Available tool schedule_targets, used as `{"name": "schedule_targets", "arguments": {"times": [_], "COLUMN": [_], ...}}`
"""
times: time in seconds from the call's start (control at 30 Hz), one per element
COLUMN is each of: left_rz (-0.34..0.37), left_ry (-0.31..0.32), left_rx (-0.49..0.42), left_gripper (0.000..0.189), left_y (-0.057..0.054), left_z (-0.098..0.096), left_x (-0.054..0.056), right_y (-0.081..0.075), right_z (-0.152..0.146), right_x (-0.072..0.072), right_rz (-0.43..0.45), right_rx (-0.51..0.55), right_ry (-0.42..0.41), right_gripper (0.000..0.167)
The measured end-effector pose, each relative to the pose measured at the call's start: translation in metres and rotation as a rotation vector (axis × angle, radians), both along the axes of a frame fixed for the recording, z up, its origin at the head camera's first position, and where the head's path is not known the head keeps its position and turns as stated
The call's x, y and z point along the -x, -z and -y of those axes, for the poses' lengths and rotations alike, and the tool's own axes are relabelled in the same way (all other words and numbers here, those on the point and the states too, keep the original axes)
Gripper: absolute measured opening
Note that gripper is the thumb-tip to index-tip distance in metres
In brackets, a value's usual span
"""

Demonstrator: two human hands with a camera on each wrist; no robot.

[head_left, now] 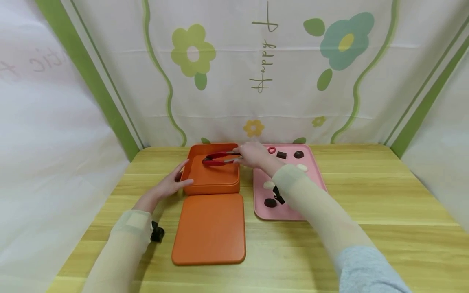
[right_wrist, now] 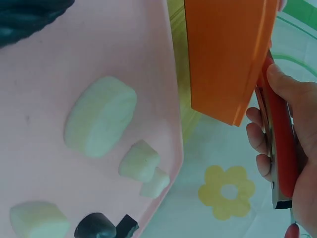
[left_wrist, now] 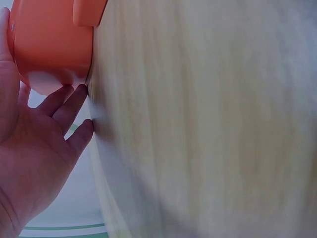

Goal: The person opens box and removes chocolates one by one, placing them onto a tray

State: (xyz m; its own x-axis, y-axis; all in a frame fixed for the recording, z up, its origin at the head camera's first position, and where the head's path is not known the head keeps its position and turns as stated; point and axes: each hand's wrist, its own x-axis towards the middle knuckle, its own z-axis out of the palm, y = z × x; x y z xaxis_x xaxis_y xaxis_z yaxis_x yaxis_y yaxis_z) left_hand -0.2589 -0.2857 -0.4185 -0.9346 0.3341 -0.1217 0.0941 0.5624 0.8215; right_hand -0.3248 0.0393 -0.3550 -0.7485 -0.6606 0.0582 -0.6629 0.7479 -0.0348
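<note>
My right hand [head_left: 253, 154] grips a pair of red and metal tongs [head_left: 220, 158], their tips inside the open orange box [head_left: 210, 189]. Something dark shows at the tips, too small to make out. In the right wrist view, my fingers and thumb wrap the red handle [right_wrist: 282, 148] beside the box wall. With fairly straight, spread fingers, my left hand [head_left: 169, 184] touches the box's left side, thumb at its front corner. In the left wrist view that hand [left_wrist: 37, 144] lies against the orange wall [left_wrist: 54, 44].
An orange lid [head_left: 209, 230] lies flat in front of the box. To the right, a pink tray [head_left: 261, 173] bears dark chocolate-like pieces [head_left: 270, 202], white pieces [head_left: 268, 185] and a red ring [head_left: 272, 150]. A patterned curtain [head_left: 227, 97] hangs behind the wooden table [head_left: 366, 187].
</note>
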Motion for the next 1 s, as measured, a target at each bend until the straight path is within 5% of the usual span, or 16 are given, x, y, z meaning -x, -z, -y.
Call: {"name": "schedule_targets", "arguments": {"times": [1.0], "left_rz": [-0.015], "left_ry": [0.026], "left_rx": [-0.031], "left_gripper": [0.084], "left_y": [-0.001], "left_z": [-0.002], "left_x": [-0.003], "right_y": [-0.04], "right_z": [-0.077], "right_x": [-0.051], "right_rz": [-0.118], "right_rx": [0.189], "right_ry": [-0.117], "right_gripper": [0.042]}}
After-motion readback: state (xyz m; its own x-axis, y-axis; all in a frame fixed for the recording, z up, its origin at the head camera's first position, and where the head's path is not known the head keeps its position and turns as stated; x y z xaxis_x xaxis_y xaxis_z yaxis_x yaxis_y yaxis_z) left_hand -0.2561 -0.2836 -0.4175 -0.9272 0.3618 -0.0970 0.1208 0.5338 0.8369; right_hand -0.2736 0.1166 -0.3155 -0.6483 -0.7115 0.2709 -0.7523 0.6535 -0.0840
